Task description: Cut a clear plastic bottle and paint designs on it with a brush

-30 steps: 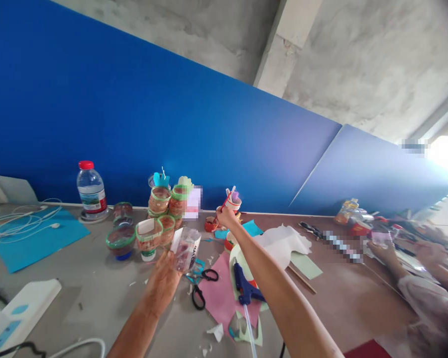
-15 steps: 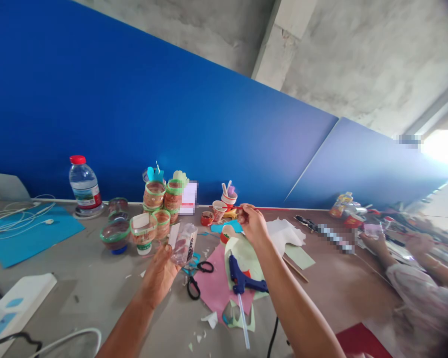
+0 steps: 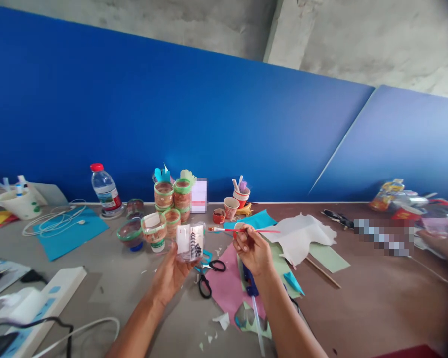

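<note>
My left hand [image 3: 171,276] is closed around a clear plastic cup [image 3: 189,243] with a white panel and black leaf-like marks on its side. In my right hand [image 3: 254,251] a thin red paintbrush [image 3: 227,229] is pinched, level, its bristles pointing left and close to the cup's right side without touching. Black-handled scissors [image 3: 204,287] lie open below the cup. A blue glue gun [image 3: 251,286] rests on pink paper [image 3: 224,276], partly hidden by my right forearm. Behind my right hand, a small red container is mostly covered.
Several decorated cups [image 3: 163,196] are stacked at the back, beside a water bottle [image 3: 106,191]. Paper cups [image 3: 231,206] stand right of them. White crumpled paper [image 3: 302,236] and a wooden stick [image 3: 323,272] lie right. A power strip [image 3: 52,303] is front left. Another person's hand [image 3: 442,243] shows far right.
My view has swung left and levelled. The paintbrush has come down from the back of the table toward the cup. My left hand has turned the cup more upright, its black marks facing me.
</note>
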Available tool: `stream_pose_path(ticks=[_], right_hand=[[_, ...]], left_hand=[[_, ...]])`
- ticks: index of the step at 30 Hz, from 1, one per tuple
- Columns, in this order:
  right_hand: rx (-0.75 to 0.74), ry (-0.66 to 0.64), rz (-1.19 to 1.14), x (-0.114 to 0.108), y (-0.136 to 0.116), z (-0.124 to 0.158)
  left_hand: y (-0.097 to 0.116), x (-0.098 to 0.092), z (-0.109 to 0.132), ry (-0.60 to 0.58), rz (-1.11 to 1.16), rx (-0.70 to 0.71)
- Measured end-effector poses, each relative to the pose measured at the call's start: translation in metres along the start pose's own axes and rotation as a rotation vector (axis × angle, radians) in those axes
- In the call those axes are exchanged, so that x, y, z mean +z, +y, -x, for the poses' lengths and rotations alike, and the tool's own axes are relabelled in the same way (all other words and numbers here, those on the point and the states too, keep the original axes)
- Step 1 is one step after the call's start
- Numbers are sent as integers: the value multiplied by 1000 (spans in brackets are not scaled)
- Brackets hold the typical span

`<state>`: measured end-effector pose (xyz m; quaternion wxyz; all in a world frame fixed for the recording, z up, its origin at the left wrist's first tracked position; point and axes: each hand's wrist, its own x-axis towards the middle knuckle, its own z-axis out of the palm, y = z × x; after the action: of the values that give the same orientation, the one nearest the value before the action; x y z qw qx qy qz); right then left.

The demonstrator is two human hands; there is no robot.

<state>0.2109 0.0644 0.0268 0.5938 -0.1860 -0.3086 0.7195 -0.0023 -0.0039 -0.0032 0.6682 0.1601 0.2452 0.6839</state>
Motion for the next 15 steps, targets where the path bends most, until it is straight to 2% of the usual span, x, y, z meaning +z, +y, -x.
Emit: stream_pose_path(ticks=[6,9,15], right_hand=[[-10,24,-17,-4,2,0],[5,32,-30,-2,2,1],[-4,28,24,3,6,6]], left_hand=[[0,1,0,30,-14,-82],[1,3,1,-1,-45,-112],[2,7,2,4,-67,-112]])
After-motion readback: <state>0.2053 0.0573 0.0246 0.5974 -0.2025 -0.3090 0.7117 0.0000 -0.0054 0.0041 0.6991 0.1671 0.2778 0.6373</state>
